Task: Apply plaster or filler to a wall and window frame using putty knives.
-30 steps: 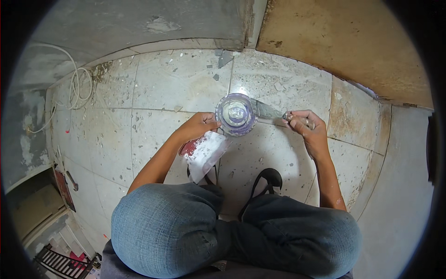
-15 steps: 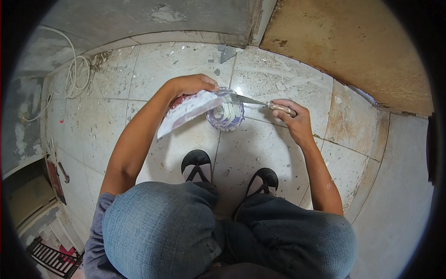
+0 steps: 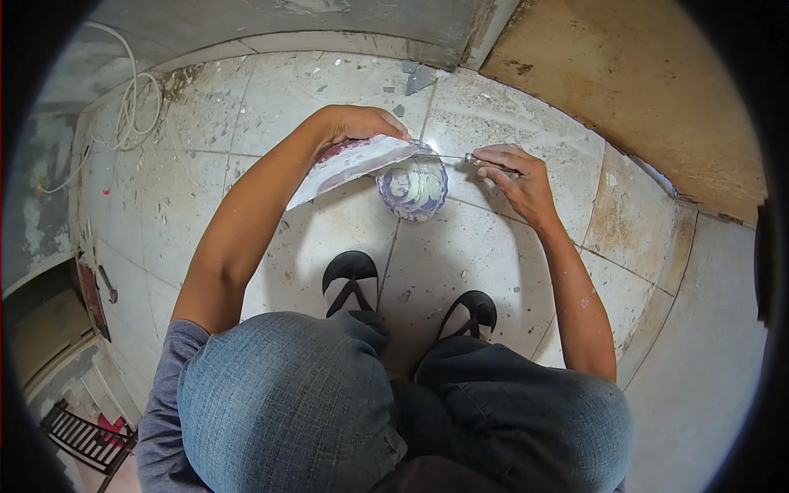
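Tiled floor [image 3: 493, 255], pale, gritty, scattered with debris. Brown board [image 3: 633, 99] along upper right, stained at lower edge. Grey wall [image 3: 271, 20] across the top. Pale cable [image 3: 131, 107] looped at upper left.

Wide scraper [image 3: 349, 171]: held tilted above the floor, dark red along the back, white smears over the face. Gripped at the back edge by left hand [image 3: 362, 123], fingers closed. Judged light and fairly stiff; probably slick wherever smeared. Best held by the red part, clear of the coated face.

Round tub [image 3: 419, 216]: apparently on the floor, beyond the sandals [image 3: 351, 267], just beside and partly behind the scraper's right end. Purplish and smeared, with pale paste [image 3: 401, 185] inside. Paste judged soft and sticky. Tub likely steady from the filling, slippery at the rim; take by the outer wall.

Knife [image 3: 472, 158]: seen nearly edge-on, handle pinched between thumb and fingers of right hand [image 3: 522, 177]. Tip at scraper's right end; cannot tell whether touching. Judged light, thin, perhaps springy; hold by handle.

Grey chip [image 3: 421, 78] on far tiles: probably brittle.
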Demonstrator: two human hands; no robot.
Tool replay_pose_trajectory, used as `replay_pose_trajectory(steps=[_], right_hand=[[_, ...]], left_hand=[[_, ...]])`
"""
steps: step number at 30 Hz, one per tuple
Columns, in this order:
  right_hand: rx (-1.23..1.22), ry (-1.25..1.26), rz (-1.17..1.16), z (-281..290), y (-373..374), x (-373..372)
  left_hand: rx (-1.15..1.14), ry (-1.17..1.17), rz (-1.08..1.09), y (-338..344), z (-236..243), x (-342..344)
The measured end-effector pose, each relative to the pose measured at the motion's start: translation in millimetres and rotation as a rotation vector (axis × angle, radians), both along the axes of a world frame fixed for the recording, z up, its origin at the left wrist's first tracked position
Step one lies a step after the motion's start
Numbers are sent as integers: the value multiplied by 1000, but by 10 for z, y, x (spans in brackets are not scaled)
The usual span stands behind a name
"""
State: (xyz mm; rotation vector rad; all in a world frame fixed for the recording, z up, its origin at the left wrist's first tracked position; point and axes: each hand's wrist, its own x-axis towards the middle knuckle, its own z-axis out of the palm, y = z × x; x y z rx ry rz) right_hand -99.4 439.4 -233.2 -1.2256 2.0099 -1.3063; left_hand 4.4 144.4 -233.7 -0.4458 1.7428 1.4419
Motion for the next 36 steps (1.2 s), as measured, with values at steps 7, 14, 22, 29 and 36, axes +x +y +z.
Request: replay_pose_trajectory(steps=[7,14,22,29,36], right_hand=[[96,148,-37,65,86,36],[38,186,-47,78,17,71],[131,361,31,14,142,120],[9,361,-40,73,-2,15],[118,278,-7,-29,206,51]], left_hand=[[7,-21,1,0,9,-33],[-2,50,10,34,-6,-82],[-78,73,-31,68,-32,-59],[-21,33,-33,48,46,-195],[-30,29,-38,75,-17,-170]])
